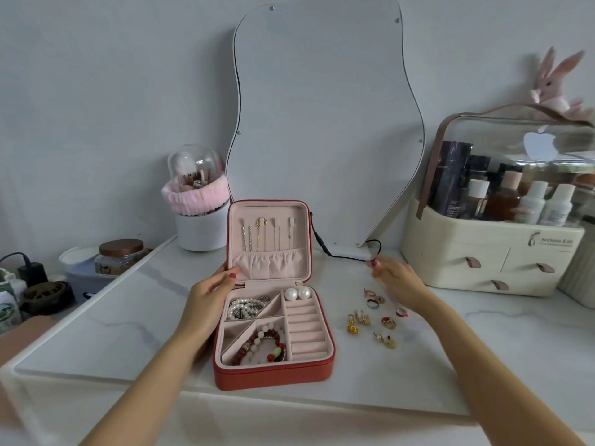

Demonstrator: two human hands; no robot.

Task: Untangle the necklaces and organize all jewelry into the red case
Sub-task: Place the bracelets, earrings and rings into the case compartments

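Head view: we steady the red case (273, 375) with our left hand (211, 292) gripping its lid (301, 220) edge, right hand (397, 280) blurred, grip unclear, above loose rings (375, 313).

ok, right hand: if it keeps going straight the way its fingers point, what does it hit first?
Probably the black cable on the tabletop: the right hand points up and left, fingertips almost at it. Depth is unclear from this one view. The rings lie nearer the wrist, off that line.

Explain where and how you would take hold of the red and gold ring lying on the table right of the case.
Pinch the red and gold ring across its band from above, thumb and forefinger. It lies low on the table, apart from neighbouring rings, so probably only its top is reachable.
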